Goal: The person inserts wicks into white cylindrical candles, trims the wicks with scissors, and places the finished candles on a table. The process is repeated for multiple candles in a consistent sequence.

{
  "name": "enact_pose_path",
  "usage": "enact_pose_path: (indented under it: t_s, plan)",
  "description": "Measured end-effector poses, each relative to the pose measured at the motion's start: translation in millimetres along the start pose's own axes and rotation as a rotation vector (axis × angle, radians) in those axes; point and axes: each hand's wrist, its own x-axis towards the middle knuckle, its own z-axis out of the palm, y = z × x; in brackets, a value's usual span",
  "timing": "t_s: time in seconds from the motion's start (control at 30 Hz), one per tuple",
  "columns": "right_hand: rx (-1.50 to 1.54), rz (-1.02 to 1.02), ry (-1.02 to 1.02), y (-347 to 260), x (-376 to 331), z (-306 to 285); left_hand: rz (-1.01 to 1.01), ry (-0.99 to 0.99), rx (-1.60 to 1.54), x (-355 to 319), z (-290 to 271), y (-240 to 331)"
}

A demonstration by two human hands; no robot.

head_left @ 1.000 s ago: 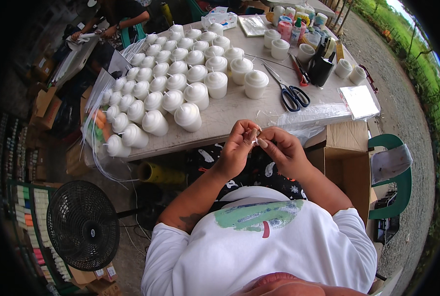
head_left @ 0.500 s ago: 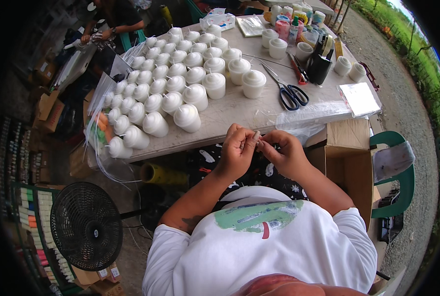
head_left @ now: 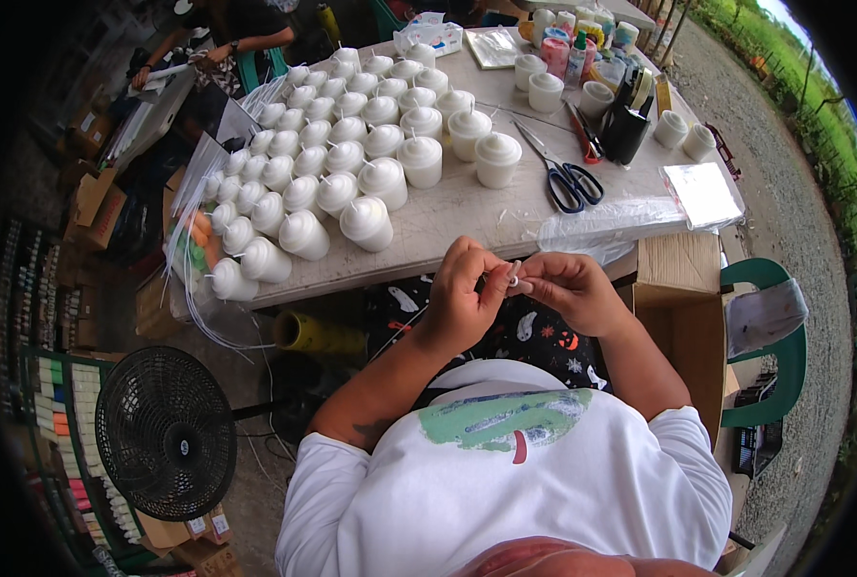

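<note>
My left hand and my right hand meet just off the table's near edge, above my lap. Between their pinched fingertips is a small white curled piece, too small to name. Both hands are closed on it, thumbs against fingers. A thin pale strand seems to run down and left behind my left hand. Ahead on the table stand many white candle-like cups with domed tops, several with a thin wick-like stub standing up.
Blue-handled scissors, a black tape dispenser and paint jars lie toward the table's right. Long white strands hang off its left edge. A cardboard box and green chair stand right, a black fan left. Another person sits far left.
My right hand has shifted slightly right, and the small white piece now shows between the fingertips. The table scene has moved slightly in view. The far person's arm has moved.
</note>
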Motion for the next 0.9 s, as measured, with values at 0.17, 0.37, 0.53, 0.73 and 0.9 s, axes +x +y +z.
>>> enact_pose_path:
  t_s: [0.17,0.37,0.53,0.73,0.9]
  plan:
    - [-0.002,-0.013,0.041,3.5,2.3,1.5,0.049,0.015,0.031,-0.1,2.7,-2.3]
    - [-0.091,-0.028,0.071,12.6,2.3,-0.3,0.086,0.035,0.083,-0.5,4.0,-5.1]
    - [-0.114,-0.082,0.112,11.7,2.4,3.7,0.078,0.034,0.102,-0.5,4.7,-2.3]
    - [-0.419,-0.275,0.230,20.8,4.7,2.7,-0.062,-0.001,0.051,-0.7,4.5,-2.8]
    - [-0.783,-0.485,0.291,17.2,5.4,0.0,-0.109,-0.016,0.073,-1.5,3.6,-7.0]
